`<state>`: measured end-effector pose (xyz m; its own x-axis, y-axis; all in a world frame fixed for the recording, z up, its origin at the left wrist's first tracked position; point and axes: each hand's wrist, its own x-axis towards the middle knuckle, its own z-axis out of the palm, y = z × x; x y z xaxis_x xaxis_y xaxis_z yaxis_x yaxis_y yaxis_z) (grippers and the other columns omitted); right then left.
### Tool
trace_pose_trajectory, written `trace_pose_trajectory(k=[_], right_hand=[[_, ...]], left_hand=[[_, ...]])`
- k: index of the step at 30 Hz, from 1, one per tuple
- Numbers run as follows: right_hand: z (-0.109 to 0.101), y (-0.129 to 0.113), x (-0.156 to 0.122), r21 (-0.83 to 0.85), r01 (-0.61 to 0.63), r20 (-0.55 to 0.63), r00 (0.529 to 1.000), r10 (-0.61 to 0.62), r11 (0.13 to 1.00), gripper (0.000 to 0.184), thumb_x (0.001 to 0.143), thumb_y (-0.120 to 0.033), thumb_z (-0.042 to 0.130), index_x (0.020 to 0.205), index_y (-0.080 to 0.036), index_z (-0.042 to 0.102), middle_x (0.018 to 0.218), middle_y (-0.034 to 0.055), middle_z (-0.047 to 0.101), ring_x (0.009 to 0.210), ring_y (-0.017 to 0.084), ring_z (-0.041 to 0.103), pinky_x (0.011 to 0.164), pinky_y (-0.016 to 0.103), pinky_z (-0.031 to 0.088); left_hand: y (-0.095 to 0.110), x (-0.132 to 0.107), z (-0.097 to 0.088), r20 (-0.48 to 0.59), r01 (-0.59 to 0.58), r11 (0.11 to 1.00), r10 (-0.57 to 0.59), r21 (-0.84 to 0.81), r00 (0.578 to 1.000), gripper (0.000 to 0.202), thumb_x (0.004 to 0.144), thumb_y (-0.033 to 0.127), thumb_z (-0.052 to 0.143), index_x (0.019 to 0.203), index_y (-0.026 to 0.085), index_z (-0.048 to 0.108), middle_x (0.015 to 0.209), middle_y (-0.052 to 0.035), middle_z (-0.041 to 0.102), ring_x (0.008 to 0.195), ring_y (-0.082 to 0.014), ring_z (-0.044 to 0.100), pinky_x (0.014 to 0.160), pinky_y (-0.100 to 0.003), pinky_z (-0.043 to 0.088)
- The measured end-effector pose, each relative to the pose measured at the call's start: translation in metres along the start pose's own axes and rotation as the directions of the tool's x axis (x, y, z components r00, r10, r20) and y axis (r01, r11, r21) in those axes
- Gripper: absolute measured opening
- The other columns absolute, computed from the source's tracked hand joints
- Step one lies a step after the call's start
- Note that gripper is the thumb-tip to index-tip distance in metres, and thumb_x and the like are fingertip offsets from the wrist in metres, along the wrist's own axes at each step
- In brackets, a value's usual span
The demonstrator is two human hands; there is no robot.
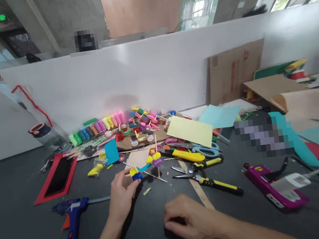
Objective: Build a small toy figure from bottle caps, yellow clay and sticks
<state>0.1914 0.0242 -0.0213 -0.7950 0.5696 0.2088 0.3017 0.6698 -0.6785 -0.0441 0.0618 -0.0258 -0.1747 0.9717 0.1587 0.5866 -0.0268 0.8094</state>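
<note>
My left hand [121,196] pinches a small blue and yellow craft piece [137,175] between thumb and fingers, just above the dark table. Beside it stands a small figure made of thin sticks with yellow and purple clay blobs [156,161]; a blue strip lies between the two, and I cannot tell whether they are joined. My right hand [188,218] rests on the table, curled into a loose fist with nothing visible in it. A short pale yellow scrap [147,191] lies between the hands.
To the left lie a blue glue gun [74,222] and a black phone [59,175]. Yellow-handled pliers [216,182], a yellow cutter [188,155] and blue scissors [207,150] lie to the right, near a purple power strip [272,186]. Clay packs [98,129] line the back.
</note>
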Motion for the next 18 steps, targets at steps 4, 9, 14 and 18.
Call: trace_pose_trajectory(k=[4, 9, 14, 18], right_hand=[[-0.001, 0.000, -0.001, 0.042, -0.084, -0.009, 0.996, 0.085, 0.996, 0.023, 0.094, -0.022, 0.051, 0.080, -0.018, 0.069, 0.071, 0.0021, 0.069, 0.066, 0.012, 0.061, 0.064, 0.022, 0.041], [0.002, 0.007, -0.003, 0.113, -0.162, 0.002, 0.987, 0.163, 0.980, 0.021, 0.090, -0.018, 0.052, 0.080, -0.019, 0.070, 0.073, 0.0027, 0.070, 0.070, 0.013, 0.064, 0.068, 0.022, 0.043], [0.008, 0.013, -0.003, 0.188, -0.197, -0.007, 0.979, 0.202, 0.962, 0.018, 0.085, -0.016, 0.054, 0.080, -0.020, 0.071, 0.073, 0.0033, 0.071, 0.072, 0.014, 0.065, 0.070, 0.023, 0.044], [0.011, 0.014, -0.002, 0.246, -0.195, -0.036, 0.977, 0.210, 0.950, 0.018, 0.084, -0.017, 0.054, 0.080, -0.020, 0.071, 0.074, 0.0032, 0.070, 0.070, 0.015, 0.063, 0.067, 0.024, 0.043]], left_hand=[[0.002, 0.005, -0.002, 0.002, 0.026, 1.000, -0.026, 0.000, 1.000, 0.037, 0.079, 0.042, 0.067, 0.108, 0.018, 0.069, 0.113, -0.0126, 0.072, 0.110, -0.0333, 0.064, 0.099, -0.051, 0.046], [0.011, 0.017, 0.000, 0.047, 0.035, 0.999, -0.036, 0.016, 0.998, 0.030, 0.081, 0.032, 0.070, 0.108, 0.020, 0.069, 0.117, -0.0106, 0.070, 0.116, -0.0316, 0.061, 0.103, -0.052, 0.044], [0.018, 0.043, 0.005, 0.120, 0.018, 1.000, -0.021, 0.025, 0.993, 0.035, 0.093, 0.035, 0.065, 0.123, 0.017, 0.062, 0.127, -0.0106, 0.064, 0.111, -0.0261, 0.064, 0.094, -0.049, 0.054], [0.023, 0.064, 0.007, 0.157, 0.015, 0.999, -0.007, -0.046, 0.988, 0.038, 0.095, 0.035, 0.062, 0.128, 0.017, 0.059, 0.128, -0.0107, 0.062, 0.108, -0.0246, 0.065, 0.090, -0.047, 0.057]])
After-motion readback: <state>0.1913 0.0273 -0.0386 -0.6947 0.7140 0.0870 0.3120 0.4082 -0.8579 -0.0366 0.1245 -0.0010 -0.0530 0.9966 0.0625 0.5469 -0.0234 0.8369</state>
